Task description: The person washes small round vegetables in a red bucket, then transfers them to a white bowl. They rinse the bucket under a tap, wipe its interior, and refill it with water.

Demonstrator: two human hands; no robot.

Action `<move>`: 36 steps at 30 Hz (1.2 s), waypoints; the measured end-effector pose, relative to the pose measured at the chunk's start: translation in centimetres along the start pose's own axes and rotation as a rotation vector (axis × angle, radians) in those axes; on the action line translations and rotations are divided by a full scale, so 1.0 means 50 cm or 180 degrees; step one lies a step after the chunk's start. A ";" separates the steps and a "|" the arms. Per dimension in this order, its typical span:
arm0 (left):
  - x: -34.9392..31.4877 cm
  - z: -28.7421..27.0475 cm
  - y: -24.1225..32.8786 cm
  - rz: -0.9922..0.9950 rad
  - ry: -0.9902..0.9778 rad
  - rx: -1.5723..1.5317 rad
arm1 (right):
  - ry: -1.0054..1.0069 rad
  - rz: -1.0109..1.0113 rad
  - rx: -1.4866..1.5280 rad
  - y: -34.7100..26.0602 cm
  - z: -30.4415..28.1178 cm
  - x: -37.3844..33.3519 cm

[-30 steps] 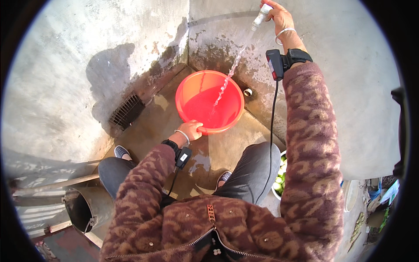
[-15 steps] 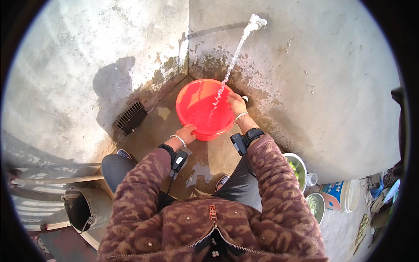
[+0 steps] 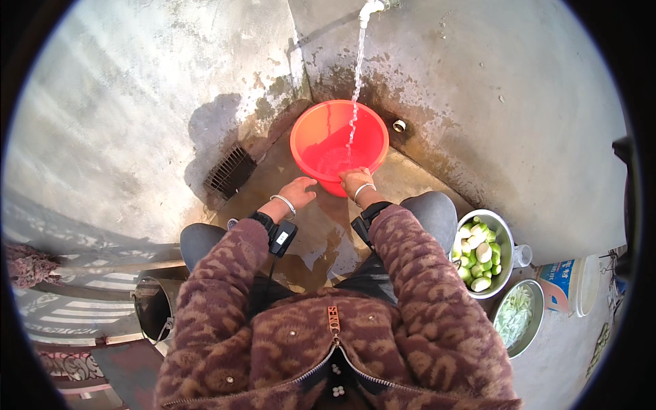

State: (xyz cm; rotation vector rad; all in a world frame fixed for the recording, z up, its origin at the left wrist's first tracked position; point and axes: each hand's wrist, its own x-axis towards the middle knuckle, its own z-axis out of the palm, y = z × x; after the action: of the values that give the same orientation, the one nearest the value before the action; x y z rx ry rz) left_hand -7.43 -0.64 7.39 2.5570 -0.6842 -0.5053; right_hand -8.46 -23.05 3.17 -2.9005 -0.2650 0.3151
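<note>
A red plastic basin (image 3: 374, 115) stands on the wet floor in the corner, and a stream of water (image 3: 359, 68) from a white tap (image 3: 370, 9) falls into it. My right hand (image 3: 357, 180) is closed over the basin's near rim, fingers on the inside. Just off the basin's near left side is my left hand (image 3: 298, 193), thumb and fingers a little apart and nothing held. Water in the basin is clear and its depth is hard to judge.
A metal bowl of green and white vegetable pieces (image 3: 481, 254) and another of pale shreds (image 3: 518, 316) stand to my right, by a clear cup (image 3: 522, 256) and a bucket (image 3: 574, 285). On the left are a floor drain grate (image 3: 230, 171) and a metal pail (image 3: 152, 307).
My left hand has let go of the basin's rim. My right hand has shifted from its right side to its near rim. The view has moved, showing more of the bowls.
</note>
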 end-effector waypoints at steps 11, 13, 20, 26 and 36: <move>0.075 -0.124 -0.001 0.0632 0.0261 -0.0618 | 0.0386 -0.0050 0.0054 0.003 0.013 -0.007; 0.095 -0.128 -0.025 0.0574 0.0320 -0.0832 | 0.0454 -0.0113 -0.0027 0.005 0.017 -0.006; 0.106 -0.130 -0.078 0.0520 0.0671 -0.0568 | 0.0569 -0.0116 -0.0014 -0.011 0.026 0.011; 0.140 -0.086 -0.021 0.0408 0.0304 -0.0024 | 0.0457 -0.0042 0.0064 -0.032 0.019 0.024; 0.187 -0.027 -0.007 0.0692 -0.0752 0.0696 | 0.0133 -0.0193 -0.0031 -0.013 0.004 -0.003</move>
State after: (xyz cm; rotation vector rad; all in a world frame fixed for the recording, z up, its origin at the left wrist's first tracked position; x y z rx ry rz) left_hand 0.88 -5.00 6.21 2.6012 -1.1443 -0.6982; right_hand -8.76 -22.44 3.17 -2.8981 -0.3479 0.2435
